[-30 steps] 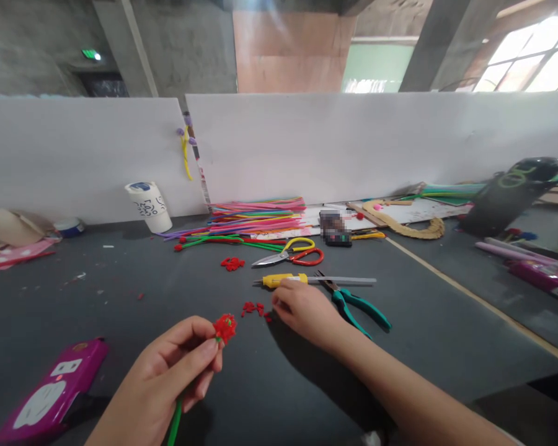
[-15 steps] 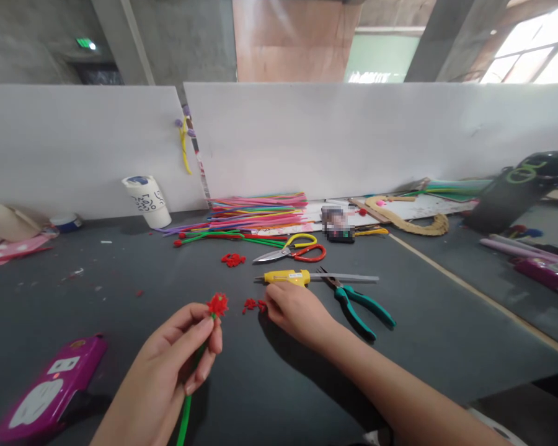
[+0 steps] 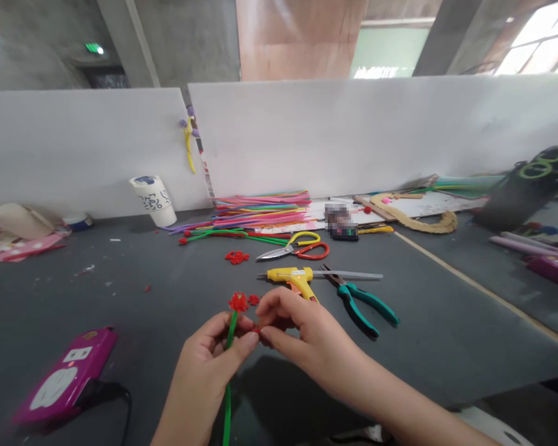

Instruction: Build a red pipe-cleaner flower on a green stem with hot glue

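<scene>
A red pipe-cleaner flower (image 3: 238, 302) on a green stem (image 3: 227, 396) stands upright in my left hand (image 3: 214, 356), whose fingers close around the stem. My right hand (image 3: 302, 325) meets its thumb and fingertips, pinching a small red piece (image 3: 256, 331) between them. Just beyond the fingertips lies a little pile of red pieces (image 3: 253, 300), partly hidden. Farther back is a second red pile (image 3: 237, 257). A yellow glue gun (image 3: 288, 274) with a clear glue stick lies behind my right hand. Pliers with teal handles (image 3: 360, 301) rest to its right.
Scissors (image 3: 291, 249) with yellow and red handles lie behind the glue gun. Bundled pipe cleaners (image 3: 260, 210), a white cup (image 3: 153, 201) and a phone (image 3: 341, 222) line the back. A purple power strip (image 3: 69, 375) with a black cable is at left; a dark bottle (image 3: 523, 186) stands right.
My right hand has come from the red pile toward my left hand, bringing a small red piece. My left hand has shifted right with the flower, and more of the glue gun shows.
</scene>
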A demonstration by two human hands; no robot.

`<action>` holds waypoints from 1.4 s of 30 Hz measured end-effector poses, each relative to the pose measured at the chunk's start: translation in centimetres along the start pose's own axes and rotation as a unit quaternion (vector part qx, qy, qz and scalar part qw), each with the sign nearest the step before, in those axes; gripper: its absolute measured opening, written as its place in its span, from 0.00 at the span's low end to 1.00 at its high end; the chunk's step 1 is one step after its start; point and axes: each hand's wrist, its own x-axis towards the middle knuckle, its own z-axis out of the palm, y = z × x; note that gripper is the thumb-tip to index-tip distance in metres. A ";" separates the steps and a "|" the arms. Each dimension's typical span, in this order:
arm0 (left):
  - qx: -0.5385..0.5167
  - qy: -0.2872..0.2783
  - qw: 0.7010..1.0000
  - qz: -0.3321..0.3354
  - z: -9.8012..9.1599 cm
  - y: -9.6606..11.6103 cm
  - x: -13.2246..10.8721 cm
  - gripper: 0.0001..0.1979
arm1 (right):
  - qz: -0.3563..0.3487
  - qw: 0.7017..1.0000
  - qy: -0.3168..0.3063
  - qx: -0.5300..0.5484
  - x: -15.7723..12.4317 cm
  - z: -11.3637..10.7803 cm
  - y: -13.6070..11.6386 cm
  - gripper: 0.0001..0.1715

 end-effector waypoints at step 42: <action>0.205 -0.027 0.968 0.142 0.9 0.2 -2.2 0.15 | -0.280 0.920 0.033 -0.272 -1.9 -2.0 -1.9 0.10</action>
